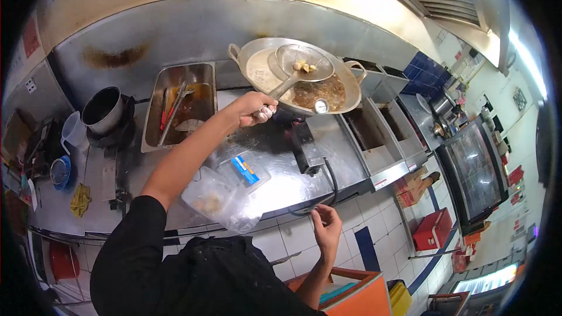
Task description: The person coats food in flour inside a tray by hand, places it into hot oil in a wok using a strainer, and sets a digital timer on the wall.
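My left hand (253, 109) is closed around the handle of a wire-mesh skimmer (285, 86), stretched out over a large two-handled wok (261, 89). Something whitish shows at the handle's end by my fingers. Several pale golden fried pieces (305, 67) lie in the skimmer's basket. Under it, the wok holds bubbling brown oil (319, 93) with pale foam to the left. A round dial thermometer (321, 106) sits at the wok's near rim. Low on the right, my right hand (328, 231) hangs past the counter edge, fingers loosely bent and apart from the thumb, with nothing visible in it.
A clear plastic bag (219, 202) and a blue-labelled container (246, 169) lie on the steel counter. Tongs (175, 111) rest in an oily tray (151, 114) at left. A black pot (102, 110) stands beyond. Fryer wells (366, 126) adjoin the wok's right; an orange-edged cart (366, 298) stands below.
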`<action>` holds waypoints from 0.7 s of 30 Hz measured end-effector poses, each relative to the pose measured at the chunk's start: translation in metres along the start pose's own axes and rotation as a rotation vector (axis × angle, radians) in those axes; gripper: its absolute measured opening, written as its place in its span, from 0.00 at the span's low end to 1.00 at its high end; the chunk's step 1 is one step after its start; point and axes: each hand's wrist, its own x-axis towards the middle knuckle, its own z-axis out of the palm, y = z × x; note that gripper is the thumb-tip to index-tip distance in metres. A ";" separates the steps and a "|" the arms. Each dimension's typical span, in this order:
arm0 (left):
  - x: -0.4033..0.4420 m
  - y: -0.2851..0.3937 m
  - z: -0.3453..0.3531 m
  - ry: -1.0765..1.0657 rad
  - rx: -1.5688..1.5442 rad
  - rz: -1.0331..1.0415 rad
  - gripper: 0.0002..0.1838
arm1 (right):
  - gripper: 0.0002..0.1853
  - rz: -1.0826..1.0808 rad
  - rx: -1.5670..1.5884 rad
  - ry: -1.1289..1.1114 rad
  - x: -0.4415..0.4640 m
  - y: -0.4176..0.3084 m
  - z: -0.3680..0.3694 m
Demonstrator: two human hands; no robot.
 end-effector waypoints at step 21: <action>0.058 -0.026 0.025 0.345 0.305 0.044 0.17 | 0.16 0.049 -0.170 -0.093 0.001 0.051 -0.006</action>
